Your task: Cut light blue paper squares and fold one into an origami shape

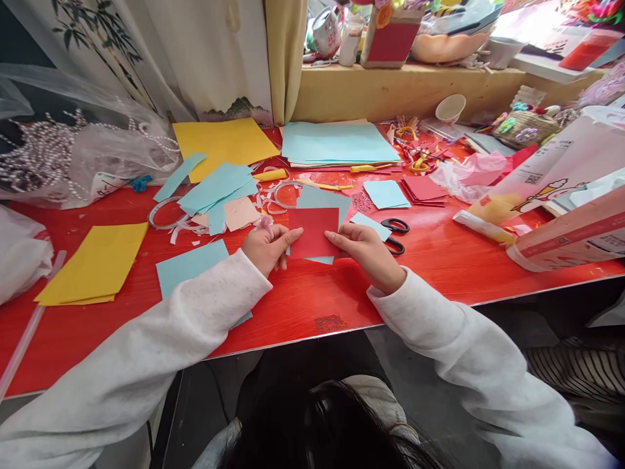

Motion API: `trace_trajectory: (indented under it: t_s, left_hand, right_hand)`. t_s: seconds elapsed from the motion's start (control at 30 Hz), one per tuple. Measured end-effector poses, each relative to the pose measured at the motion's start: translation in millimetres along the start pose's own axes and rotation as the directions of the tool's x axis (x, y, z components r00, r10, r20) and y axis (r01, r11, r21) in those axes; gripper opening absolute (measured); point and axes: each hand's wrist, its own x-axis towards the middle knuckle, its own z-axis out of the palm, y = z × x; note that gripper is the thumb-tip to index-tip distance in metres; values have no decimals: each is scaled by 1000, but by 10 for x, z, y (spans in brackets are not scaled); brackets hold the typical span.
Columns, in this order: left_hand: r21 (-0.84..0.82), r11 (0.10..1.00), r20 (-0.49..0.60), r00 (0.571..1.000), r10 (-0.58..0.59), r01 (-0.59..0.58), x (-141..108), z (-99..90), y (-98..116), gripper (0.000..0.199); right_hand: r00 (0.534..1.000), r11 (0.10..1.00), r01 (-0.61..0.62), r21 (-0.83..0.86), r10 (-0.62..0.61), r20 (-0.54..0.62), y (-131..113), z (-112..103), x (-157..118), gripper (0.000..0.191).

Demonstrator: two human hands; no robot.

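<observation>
Behind the scissors (394, 231) lie a small blue stack (387, 194) and a small red stack (424, 190), with large blue sheets (339, 142) farther back and a tilted paper cup (450, 109) beyond. A blue slip (370, 225) sits just left of the scissors, close to the right hand (370, 251). Yellow sheets (95, 262) lie far to their left. The left hand (267, 247) and the right hand each pinch the red paper (314, 233) by a side edge, thumbs in front, no gap left to the paper. That paper, left of the scissors, looks plain, flat and nearly square; blue paper (325, 197) shows behind it.
</observation>
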Motion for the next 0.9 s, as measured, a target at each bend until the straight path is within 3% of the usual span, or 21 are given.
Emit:
trace_trajectory:
  t_s: [0.17, 0.33, 0.73, 0.9]
  left_hand:
    - [-28, 1000, 53, 999, 10, -9, 16, 5, -3, 28]
    - [36, 999, -43, 999, -3, 4, -15, -5, 18, 31]
    - [-4, 1000, -78, 997, -8, 7, 16, 2, -2, 36]
    - [23, 998, -62, 997, -51, 53, -15, -10, 68, 38]
  right_hand:
    - [999, 999, 33, 3, -33, 20, 22, -14, 10, 16]
    - [999, 1000, -25, -13, 26, 27, 28, -25, 7, 24]
    - [980, 995, 51, 82, -65, 187, 9, -8, 2, 47]
    - [980, 997, 47, 58, -57, 190, 1, -7, 4, 46]
